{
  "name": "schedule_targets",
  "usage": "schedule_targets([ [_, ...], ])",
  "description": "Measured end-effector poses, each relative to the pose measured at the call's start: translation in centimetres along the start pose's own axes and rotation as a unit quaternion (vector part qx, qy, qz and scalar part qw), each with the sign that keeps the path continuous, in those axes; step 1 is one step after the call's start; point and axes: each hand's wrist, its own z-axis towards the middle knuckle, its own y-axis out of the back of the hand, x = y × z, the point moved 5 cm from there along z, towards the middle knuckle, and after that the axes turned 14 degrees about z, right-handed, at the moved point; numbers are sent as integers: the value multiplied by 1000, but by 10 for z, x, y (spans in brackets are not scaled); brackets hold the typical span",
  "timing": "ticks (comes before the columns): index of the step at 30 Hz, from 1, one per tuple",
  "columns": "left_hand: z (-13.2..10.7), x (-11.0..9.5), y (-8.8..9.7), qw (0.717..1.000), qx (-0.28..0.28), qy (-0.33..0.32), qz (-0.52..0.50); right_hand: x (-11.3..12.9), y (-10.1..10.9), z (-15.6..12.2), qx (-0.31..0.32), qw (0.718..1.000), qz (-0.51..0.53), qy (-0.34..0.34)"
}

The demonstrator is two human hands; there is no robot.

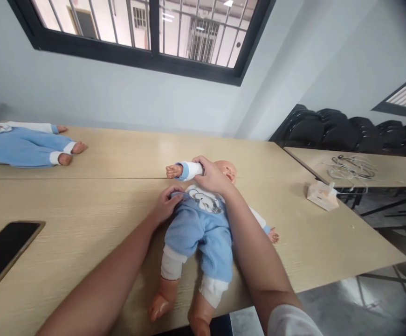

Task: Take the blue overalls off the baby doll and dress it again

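Note:
A baby doll (199,224) in a blue-and-white outfit with an animal face on the chest lies on its back, head away from me. My left hand (169,204) is closed at the side of its waist, with thumb and fingers pinching the blue cloth. Across the doll's shoulder, my right hand (210,175) is wrapped round the upper part of its white sleeve (191,171). That arm points left, with the small doll hand (174,171) sticking out of the cuff. My right forearm partly covers the doll's other arm and side.
The doll rests on a pale wooden table (119,205). A second doll (24,144) in similar clothes lies at the far left, and a phone (7,256) near me. On the right are a tissue box (322,195), tangled cables (351,168) and stacked black chairs (335,128).

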Motion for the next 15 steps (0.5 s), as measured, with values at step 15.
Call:
schedule_targets([
  [15, -8, -22, 23, 910, -254, -201, 260, 5, 5, -2, -31, 999, -28, -7],
])
